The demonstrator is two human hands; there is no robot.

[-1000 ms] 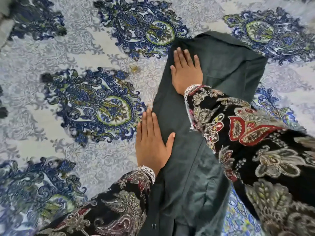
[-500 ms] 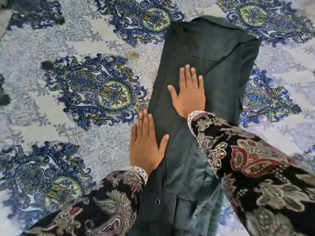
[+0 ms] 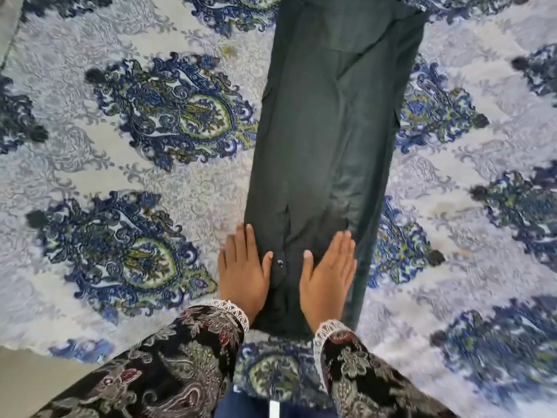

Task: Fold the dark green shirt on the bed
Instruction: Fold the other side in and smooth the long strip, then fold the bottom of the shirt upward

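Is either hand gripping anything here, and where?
Nothing is gripped. The left hand and right hand lie flat, palms down, on the near end of the dark green shirt.

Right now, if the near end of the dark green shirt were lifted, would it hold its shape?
Probably not. The dark green shirt lies as a thin, creased strip, so it looks floppy and light. Both hands, left hand and right hand, press it flat; on the bedspread it may slide.

Dark green shirt [image 3: 328,140] on blue-and-grey paisley bedspread [image 3: 120,176]; black paisley sleeves [image 3: 180,363].
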